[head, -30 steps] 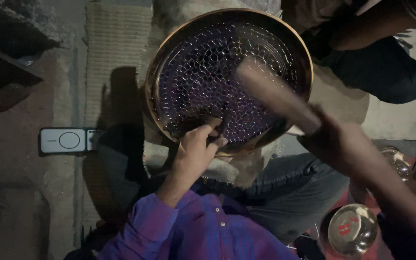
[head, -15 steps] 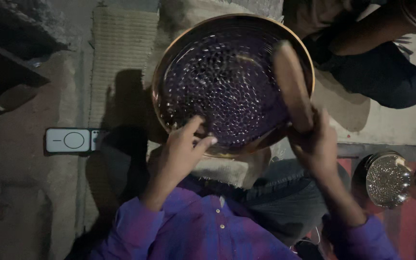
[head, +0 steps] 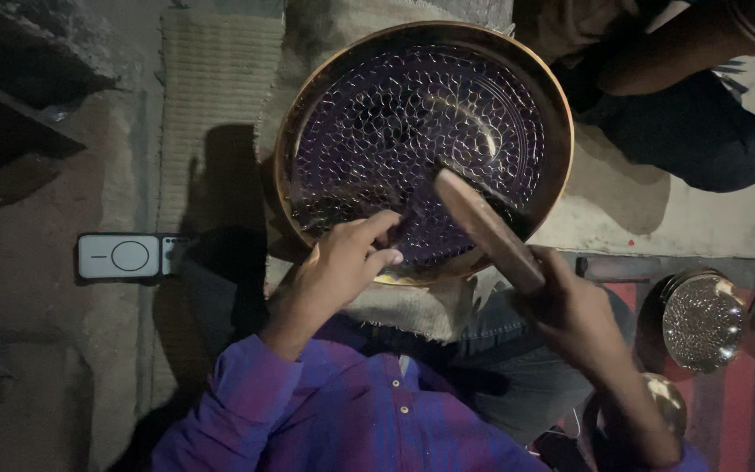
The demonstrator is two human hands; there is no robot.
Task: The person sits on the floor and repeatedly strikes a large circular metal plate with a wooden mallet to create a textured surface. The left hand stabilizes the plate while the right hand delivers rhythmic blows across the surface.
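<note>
— What had shifted in that last half second?

— The mallet (head: 485, 229). Half a second earlier it stood nearly upright along the right side of the tray; now it lay slanted, its head down over the lower middle of the patterned face, close beside the left fingertips (head: 384, 224). (A second back it had been raised and blurred across the tray, so it had been swinging.)

— And the tray itself?

— The big round brass tray (head: 561, 140) sat where it had been, propped on the person's lap over a piece of sacking (head: 404, 310), its rim toward the far mat. It filled about the same part of the view as before.

— How were the hands?

— The right hand (head: 574, 315) was closed around the mallet's handle. The left hand (head: 342, 262) was curled at the near rim, fingers pinched toward something small on the metal; I could not tell whether a punch or chisel was in them, it was too dark there.

— What did that suggest about the work?

— I judged it was a blow landing or just landed beside the left fingers, one stroke in a run of them.

— Anything else around?

— A white power bank (head: 124, 256) on the floor to the left, a small embossed bowl (head: 703, 319) at the right, and another person's arm (head: 683, 48) at the top.
</note>
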